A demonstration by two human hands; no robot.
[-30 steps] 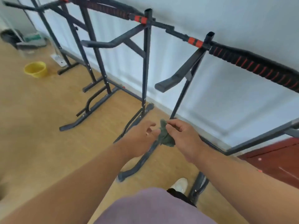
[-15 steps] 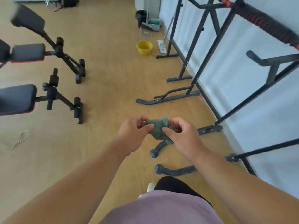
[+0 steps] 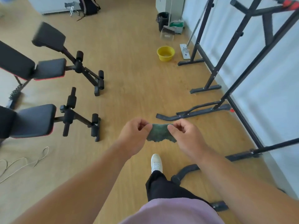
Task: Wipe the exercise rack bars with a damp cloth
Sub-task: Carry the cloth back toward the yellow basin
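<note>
Green cloth (image 3: 161, 133) stretched flat between both hands above wood floor (image 3: 129, 78) — left hand (image 3: 135, 135) pinches left top corner, right hand (image 3: 186, 136) pinches right top corner. Black exercise rack bars (image 3: 226, 94) at right along white wall, apart from cloth. Yellow basin (image 3: 165, 53) on floor beyond — contents unclear. Black bin (image 3: 162, 20) farther back; contents not visible. Padded benches (image 3: 32, 120) at left.
</note>
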